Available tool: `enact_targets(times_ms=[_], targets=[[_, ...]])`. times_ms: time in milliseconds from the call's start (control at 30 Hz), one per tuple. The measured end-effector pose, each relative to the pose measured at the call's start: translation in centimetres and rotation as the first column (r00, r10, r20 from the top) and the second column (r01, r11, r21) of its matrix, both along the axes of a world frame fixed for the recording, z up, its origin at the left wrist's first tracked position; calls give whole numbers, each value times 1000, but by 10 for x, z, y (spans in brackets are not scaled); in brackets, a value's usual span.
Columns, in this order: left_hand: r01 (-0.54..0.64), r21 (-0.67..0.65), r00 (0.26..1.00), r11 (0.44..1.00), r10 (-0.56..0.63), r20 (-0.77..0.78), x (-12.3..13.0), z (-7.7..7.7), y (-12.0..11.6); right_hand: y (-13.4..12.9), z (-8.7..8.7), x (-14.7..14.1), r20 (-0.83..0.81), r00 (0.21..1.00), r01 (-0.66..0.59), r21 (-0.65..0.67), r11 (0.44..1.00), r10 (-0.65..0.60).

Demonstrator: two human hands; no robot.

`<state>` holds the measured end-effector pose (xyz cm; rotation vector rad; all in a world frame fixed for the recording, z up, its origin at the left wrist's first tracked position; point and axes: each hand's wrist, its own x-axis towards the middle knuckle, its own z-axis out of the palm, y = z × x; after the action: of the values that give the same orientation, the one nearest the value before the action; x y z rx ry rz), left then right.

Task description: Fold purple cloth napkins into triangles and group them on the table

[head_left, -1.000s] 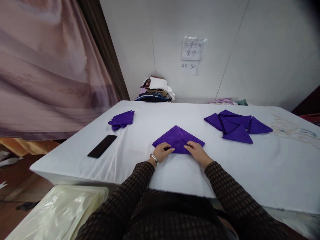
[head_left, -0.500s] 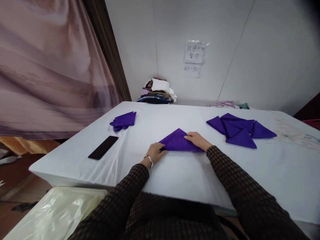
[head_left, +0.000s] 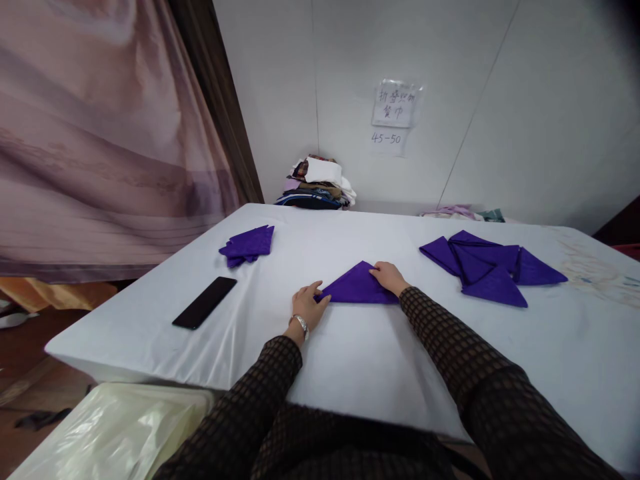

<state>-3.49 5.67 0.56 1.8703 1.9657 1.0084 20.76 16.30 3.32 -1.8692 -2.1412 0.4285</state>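
Observation:
A purple cloth [head_left: 357,285] folded into a triangle lies on the white-covered table [head_left: 370,353], its peak pointing away from me. At its left corner is my left hand [head_left: 309,305], thumb and fingers apart, fingertips touching the corner. My right hand [head_left: 391,276] has its fingertips together on the cloth's right sloping edge; whether they pinch the fabric or only press it is hard to see. Several folded purple cloths [head_left: 493,263] overlap in a pile to the right. A smaller purple stack [head_left: 249,245] rests at the back left.
A black phone [head_left: 205,302] lies on the left of the table. Piled fabrics [head_left: 317,183] stand against the wall, with more cloth [head_left: 457,212] behind the right side. A plastic-covered container [head_left: 130,427] is at the lower left, and a pink curtain [head_left: 100,133] hangs left.
My left hand's fingers have spread a little at the left corner. My right hand has shifted slightly toward the peak along the right edge. The view has moved slightly.

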Motion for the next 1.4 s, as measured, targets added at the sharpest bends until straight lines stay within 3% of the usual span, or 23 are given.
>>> enact_targets(times_ms=[200, 533, 833, 1400], targets=[[12, -19, 999, 1000, -11, 34, -4, -2, 2, -5, -1, -6, 63, 997, 49, 41, 998, -52], [61, -39, 991, 997, -56, 119, -4, -1, 0, -4, -5, -14, 143, 989, 21, 87, 996, -33], [108, -33, 992, 994, -105, 63, -8, -2, -2, -1, -10, -12, 169, 985, 11, 90, 996, -26], [46, -19, 998, 999, -45, 51, -9, -4, 1, 0, -9, -15, 228, 974, -34, 137, 990, 2]])
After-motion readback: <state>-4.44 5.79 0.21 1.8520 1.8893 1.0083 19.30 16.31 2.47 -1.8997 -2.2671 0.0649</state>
